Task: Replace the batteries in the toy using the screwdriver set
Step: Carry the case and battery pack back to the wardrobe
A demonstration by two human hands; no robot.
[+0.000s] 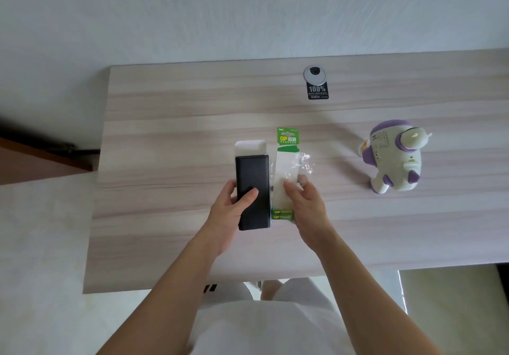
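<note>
Mid-desk: left hand (234, 203) clamped round rigid black screwdriver case (252, 192), right hand (300, 197) loosely open over crinkly, light GP battery pack (286, 167) just beside; toy (394, 159) well apart, hard plastic, best gripped round body.

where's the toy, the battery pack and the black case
toy (396, 156): head view, on its white body
battery pack (287, 137): head view, on its green header card
black case (252, 172): head view, on its dark top face

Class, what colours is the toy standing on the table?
The toy is white with purple trim, seen in the head view.
</note>
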